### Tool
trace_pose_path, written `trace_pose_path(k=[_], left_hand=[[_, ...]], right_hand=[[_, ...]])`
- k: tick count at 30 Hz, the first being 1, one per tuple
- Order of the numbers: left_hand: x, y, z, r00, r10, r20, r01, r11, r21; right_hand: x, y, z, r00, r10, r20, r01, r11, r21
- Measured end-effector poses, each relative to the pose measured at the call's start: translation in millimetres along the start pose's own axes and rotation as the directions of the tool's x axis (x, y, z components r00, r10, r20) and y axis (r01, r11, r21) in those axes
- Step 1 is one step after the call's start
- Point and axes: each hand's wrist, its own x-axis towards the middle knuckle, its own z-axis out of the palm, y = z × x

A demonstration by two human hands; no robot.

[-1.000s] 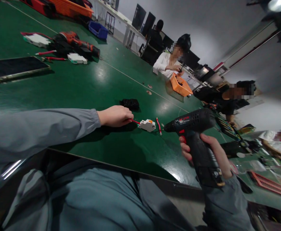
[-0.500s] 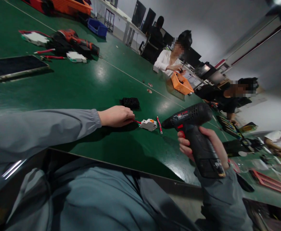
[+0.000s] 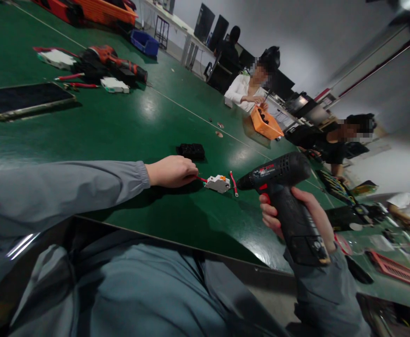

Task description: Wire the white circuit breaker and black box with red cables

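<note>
My left hand (image 3: 172, 171) rests on the green table (image 3: 128, 126), fingers pinched on a red wire (image 3: 201, 179) that runs into a small white circuit breaker (image 3: 218, 183) with an orange tab. A second short red wire (image 3: 232, 181) lies just right of the breaker. My right hand (image 3: 298, 216) grips the handle of a black cordless drill (image 3: 282, 196), held in the air with its nose pointing left at the breaker, a little short of it.
A small black block (image 3: 191, 150) lies behind the breaker. A phone (image 3: 22, 98) and a red drill (image 3: 115, 63) with white parts sit at the far left. Across the table, people work near an orange bin (image 3: 265, 123). Trays and clutter fill the right side.
The drill rose slightly and moved a little left toward the breaker. My left hand kept its pinch on the red wire.
</note>
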Motion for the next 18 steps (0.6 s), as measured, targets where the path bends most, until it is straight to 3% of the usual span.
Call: trace_pose_path(k=[9,18], left_hand=[[10.5,20.5,-3.3,0.996,-0.046,-0.079,0.052,0.995,0.08],[34.8,40.2,-1.3,0.992,-0.07,-0.102,0.081,0.991,0.107]], right_hand=[[-5.6,-14.1,5.0,0.989,-0.098,-0.108,0.103,0.994,0.047],[-24.8,-20.1,24.2,0.986,-0.138,-0.092,0.138,0.99,-0.004]])
